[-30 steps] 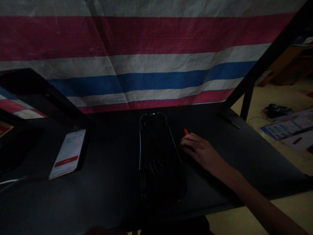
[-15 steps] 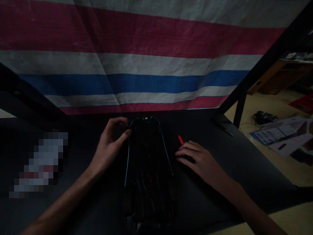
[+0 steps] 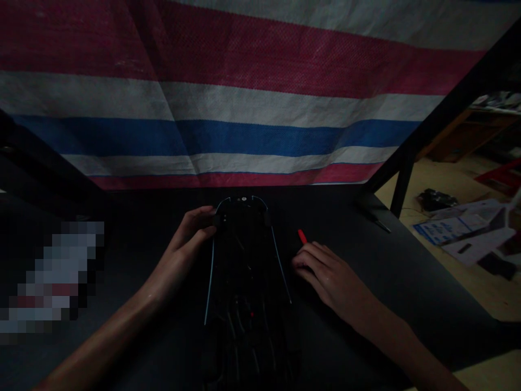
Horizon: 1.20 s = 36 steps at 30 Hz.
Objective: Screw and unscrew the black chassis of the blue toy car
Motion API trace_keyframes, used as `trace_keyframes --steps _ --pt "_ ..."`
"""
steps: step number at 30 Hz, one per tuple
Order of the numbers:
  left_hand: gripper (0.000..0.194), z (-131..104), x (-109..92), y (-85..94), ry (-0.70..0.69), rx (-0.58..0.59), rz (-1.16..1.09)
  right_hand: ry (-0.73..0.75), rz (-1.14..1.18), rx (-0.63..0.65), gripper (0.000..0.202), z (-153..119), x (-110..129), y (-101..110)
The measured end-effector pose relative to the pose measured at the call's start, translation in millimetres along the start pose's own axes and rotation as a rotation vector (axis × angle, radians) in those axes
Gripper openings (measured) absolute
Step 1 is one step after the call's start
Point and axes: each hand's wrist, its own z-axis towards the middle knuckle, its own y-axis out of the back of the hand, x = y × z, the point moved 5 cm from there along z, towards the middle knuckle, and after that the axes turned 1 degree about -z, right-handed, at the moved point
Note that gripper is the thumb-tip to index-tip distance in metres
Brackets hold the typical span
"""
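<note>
A black toy car (image 3: 244, 255) with thin light-blue edge strips lies on the dark table, wheels at its corners; dim light hides much of its detail. At its far left corner my left hand (image 3: 189, 233) has thumb and fingers closed on a small black wheel (image 3: 218, 218). My right hand (image 3: 321, 269) rests on the table to the right of the car, fingers curled round a slim tool with a red end (image 3: 302, 235). The rest of that tool is hidden under the hand.
A thin dark tool with a metal tip (image 3: 381, 225) lies near the table's right edge. A pixelated pale object (image 3: 57, 277) is at the left. Behind stands a striped sheet (image 3: 244, 136), between dark frame posts. Cardboard pieces (image 3: 464, 231) lie on the floor.
My left fingers have closed in on the car's far left wheel. My right fingers have curled in more around the red-ended tool. The view has shifted slightly.
</note>
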Motion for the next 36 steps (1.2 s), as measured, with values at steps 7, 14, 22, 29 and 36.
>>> trace_keyframes --steps 7,14,22,29,36 --pt "0.048 -2 -2 -5.2 0.013 0.037 0.011 -0.159 0.462 -0.058 0.011 34 6 19" --pt "0.051 -3 -6 -6.3 0.011 0.019 0.067 -0.099 0.616 -0.005 0.009 55 15 13" --pt "0.046 -2 -3 -4.5 0.007 0.027 0.066 -0.133 0.656 0.032 0.006 54 15 13" --pt "0.044 -3 -4 -5.2 0.008 0.029 0.056 -0.208 0.775 0.110 0.004 52 12 10" --pt "0.043 -3 -3 -3.3 0.008 0.028 0.079 -0.335 0.932 0.165 0.009 53 10 -2"
